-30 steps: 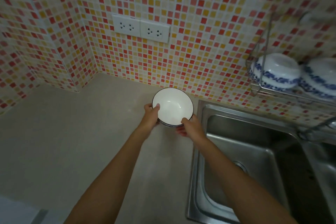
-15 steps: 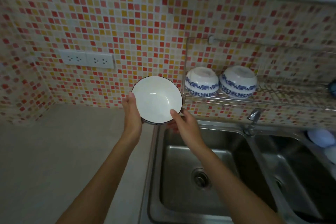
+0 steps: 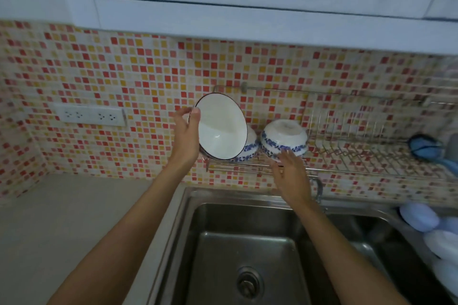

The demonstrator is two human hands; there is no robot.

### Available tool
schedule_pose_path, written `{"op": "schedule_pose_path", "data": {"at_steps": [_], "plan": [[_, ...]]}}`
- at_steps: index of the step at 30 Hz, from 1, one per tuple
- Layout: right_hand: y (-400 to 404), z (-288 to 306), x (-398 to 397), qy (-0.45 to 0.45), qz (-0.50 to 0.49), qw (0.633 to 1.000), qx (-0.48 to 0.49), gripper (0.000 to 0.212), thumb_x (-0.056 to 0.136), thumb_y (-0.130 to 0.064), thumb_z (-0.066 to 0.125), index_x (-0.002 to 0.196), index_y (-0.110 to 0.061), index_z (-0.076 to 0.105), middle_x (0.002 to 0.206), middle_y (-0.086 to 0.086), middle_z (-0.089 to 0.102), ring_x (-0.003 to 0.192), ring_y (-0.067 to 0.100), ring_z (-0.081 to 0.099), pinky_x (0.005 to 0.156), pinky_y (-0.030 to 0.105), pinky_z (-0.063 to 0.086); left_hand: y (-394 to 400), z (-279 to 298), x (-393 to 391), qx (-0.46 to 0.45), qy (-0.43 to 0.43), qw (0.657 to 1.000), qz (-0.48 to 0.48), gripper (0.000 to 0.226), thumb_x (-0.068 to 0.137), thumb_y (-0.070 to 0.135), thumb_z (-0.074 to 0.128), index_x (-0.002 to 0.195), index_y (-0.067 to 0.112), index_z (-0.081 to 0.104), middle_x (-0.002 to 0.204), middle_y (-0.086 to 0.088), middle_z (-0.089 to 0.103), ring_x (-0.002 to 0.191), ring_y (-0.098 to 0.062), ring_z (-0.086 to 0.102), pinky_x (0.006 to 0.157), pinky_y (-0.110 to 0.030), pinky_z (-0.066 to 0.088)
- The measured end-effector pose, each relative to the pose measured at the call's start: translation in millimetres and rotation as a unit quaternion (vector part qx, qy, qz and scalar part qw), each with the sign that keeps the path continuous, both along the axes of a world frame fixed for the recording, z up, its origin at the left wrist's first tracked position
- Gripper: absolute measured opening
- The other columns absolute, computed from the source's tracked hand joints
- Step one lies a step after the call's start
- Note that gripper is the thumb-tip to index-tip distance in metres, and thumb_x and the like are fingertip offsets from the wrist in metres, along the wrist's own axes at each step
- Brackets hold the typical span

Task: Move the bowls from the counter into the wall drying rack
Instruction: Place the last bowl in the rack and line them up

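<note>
Right now the white bowl (image 3: 221,126) with the dark rim is held up at the left end of the wall drying rack (image 3: 359,156), tilted steeply so its open mouth faces back toward the camera and a little down. The left hand (image 3: 187,135) alone carries it, thumb hooked over the near-left rim and fingers hidden behind the wall of the bowl. Its lower edge sits just above the rack's front rail and overlaps a blue-patterned bowl (image 3: 250,147) already upturned there, of which only a sliver shows; whether the two touch I cannot tell.

Further right along the rack, a second patterned bowl (image 3: 283,137) rests mouth-down. The right hand (image 3: 288,172) holds nothing: fingers spread and relaxed, fingertips reaching just under that second bowl at the rack's front rail, apparently ready to steady or shift it.

The turning point seems to be space: the rack's left end is taken, and free wires lie further right, past both patterned bowls. The carried bowl probably has to tip fully over before it can rest. The left hand is the nearer one.
</note>
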State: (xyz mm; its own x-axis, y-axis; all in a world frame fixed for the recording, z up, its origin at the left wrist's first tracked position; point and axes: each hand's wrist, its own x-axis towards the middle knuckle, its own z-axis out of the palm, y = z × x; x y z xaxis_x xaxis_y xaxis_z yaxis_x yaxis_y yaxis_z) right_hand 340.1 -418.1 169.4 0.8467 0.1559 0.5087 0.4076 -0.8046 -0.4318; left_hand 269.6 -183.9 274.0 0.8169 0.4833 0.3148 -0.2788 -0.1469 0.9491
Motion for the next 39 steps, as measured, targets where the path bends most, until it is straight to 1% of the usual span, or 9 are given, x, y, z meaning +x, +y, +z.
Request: {"op": "schedule_pose_path", "data": {"at_steps": [2, 6, 11, 15, 21, 25, 28, 34, 39], "plan": [[-5.2, -10.8, 1.0, -0.035, -0.009, 0.998, -0.051, 0.059, 0.099, -0.045, 0.026, 0.126, -0.006, 0.062, 0.131, 0.013, 0.061, 0.129, 0.023, 0.052, 0.119, 0.041, 0.023, -8.1, 6.4, 15.2, 0.022, -0.004, 1.000, -0.010, 0.034, 0.097, 0.048, 0.033, 0.125, 0.028, 0.029, 0.124, -0.003, 0.042, 0.109, -0.024, 0.050, 0.077, -0.033, 0.046], [-2.4, -16.7, 2.8, -0.101, -0.028, 0.993, -0.046, 0.046, 0.097, -0.035, 0.036, 0.116, -0.006, 0.068, 0.117, 0.011, 0.070, 0.112, 0.021, 0.064, 0.115, 0.042, 0.030, -23.1, 18.3, 45.0, 0.079, -0.019, 0.997, -0.010, 0.046, 0.089, 0.058, 0.043, 0.127, 0.034, 0.034, 0.131, -0.004, 0.039, 0.115, -0.025, 0.050, 0.088, -0.041, 0.049], [0.3, -25.5, 6.0, -0.109, -0.035, 0.993, -0.042, 0.047, 0.097, -0.036, 0.036, 0.117, -0.008, 0.068, 0.117, 0.008, 0.070, 0.113, 0.019, 0.063, 0.115, 0.044, 0.033, -46.7, 26.9, 68.9, 0.231, -0.068, 0.970, 0.033, 0.049, 0.087, 0.047, 0.058, 0.130, 0.031, 0.041, 0.129, -0.007, 0.036, 0.110, -0.019, 0.044, 0.090, -0.029, 0.039], [-1.1, -32.4, 9.0, -0.131, -0.034, 0.990, -0.035, 0.044, 0.096, -0.034, 0.039, 0.116, -0.008, 0.069, 0.116, 0.007, 0.071, 0.112, 0.018, 0.063, 0.116, 0.041, 0.029, -49.0, 12.0, 86.3, 0.393, -0.094, 0.913, 0.050, 0.058, 0.079, 0.055, 0.062, 0.129, 0.029, 0.047, 0.129, -0.008, 0.038, 0.119, -0.021, 0.039, 0.101, -0.036, 0.040], [0.6, -34.5, 8.9, -0.147, -0.041, 0.988, -0.027, 0.045, 0.097, -0.035, 0.038, 0.112, -0.007, 0.071, 0.113, 0.007, 0.072, 0.111, 0.019, 0.063, 0.115, 0.042, 0.030, -45.0, -16.8, 101.7, 0.587, -0.060, 0.803, 0.082, 0.059, 0.077, 0.062, 0.058, 0.127, 0.030, 0.052, 0.137, -0.012, 0.043, 0.128, -0.031, 0.038, 0.108, -0.049, 0.024], [1.0, -35.3, 9.6, -0.151, -0.043, 0.987, -0.023, 0.044, 0.096, -0.034, 0.040, 0.112, -0.007, 0.071, 0.114, 0.007, 0.071, 0.111, 0.020, 0.063, 0.115, 0.043, 0.030, -41.6, -30.1, 106.0, 0.629, -0.025, 0.773, 0.077, 0.057, 0.079, 0.064, 0.053, 0.128, 0.035, 0.051, 0.138, -0.010, 0.044, 0.129, -0.031, 0.037, 0.112, -0.053, 0.018], [1.1, -35.3, 8.8, -0.150, -0.043, 0.987, -0.027, 0.044, 0.097, -0.034, 0.039, 0.113, -0.008, 0.070, 0.115, 0.007, 0.071, 0.112, 0.019, 0.063, 0.115, 0.045, 0.031, -38.9, -40.5, 108.7, 0.646, -0.010, 0.761, 0.061, 0.056, 0.077, 0.057, 0.061, 0.127, 0.035, 0.052, 0.137, -0.012, 0.045, 0.130, -0.035, 0.038, 0.112, -0.056, 0.019], [2.1, -35.7, 7.7, -0.151, -0.048, 0.987, -0.029, 0.044, 0.097, -0.034, 0.038, 0.114, -0.008, 0.069, 0.116, 0.006, 0.071, 0.114, 0.019, 0.062, 0.116, 0.045, 0.030, -33.0, -56.3, 111.5, 0.649, 0.018, 0.759, 0.039, 0.058, 0.075, 0.052, 0.066, 0.128, 0.035, 0.050, 0.142, -0.011, 0.041, 0.133, -0.036, 0.034, 0.114, -0.058, 0.013], [2.6, -36.8, 7.7, -0.148, -0.047, 0.988, -0.026, 0.043, 0.097, -0.034, 0.040, 0.114, -0.008, 0.069, 0.116, 0.007, 0.071, 0.114, 0.019, 0.062, 0.116, 0.046, 0.030, -31.2, -59.1, 114.1, 0.638, 0.028, 0.770, 0.014, 0.075, 0.070, 0.051, 0.073, 0.137, 0.031, 0.043, 0.146, -0.009, 0.038, 0.136, -0.035, 0.031, 0.116, -0.056, 0.011]]}}
